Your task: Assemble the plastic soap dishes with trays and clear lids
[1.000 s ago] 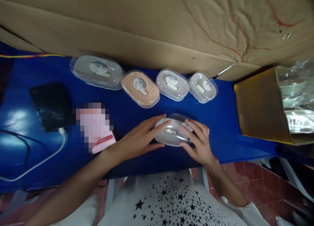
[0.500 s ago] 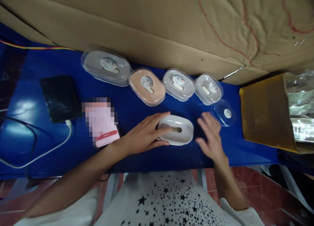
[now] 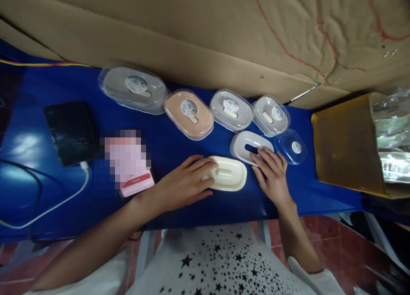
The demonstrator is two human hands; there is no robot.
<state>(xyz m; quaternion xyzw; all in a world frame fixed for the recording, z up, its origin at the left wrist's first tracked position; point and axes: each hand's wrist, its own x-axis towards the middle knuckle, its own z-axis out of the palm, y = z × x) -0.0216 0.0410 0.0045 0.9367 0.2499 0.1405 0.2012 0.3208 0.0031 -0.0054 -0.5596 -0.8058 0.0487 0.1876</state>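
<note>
Cream tray (image 3: 229, 174), oval with a raised ridge in its middle: centre of the frame, on the blue table (image 3: 192, 211); left hand (image 3: 184, 182) at its left end, fingers loosely spread and touching it, not clenched. Grey cover (image 3: 242, 144), oval, slotted: above and right of the tray; right hand (image 3: 272, 171) has bent fingers on its right end, though whether they pinch it cannot be told. Clear lid (image 3: 290, 147), one (round label attached): just beside the grey cover, right of centre. Boxed pieces, four, in a row across the upper middle: three greyish, one peach (image 3: 188, 123). Phone (image 3: 130, 162), partly pixelated: left of centre. Carton (image 3: 347, 145), holding what are probably wrapped pieces (image 3: 392, 137): right edge.
</note>
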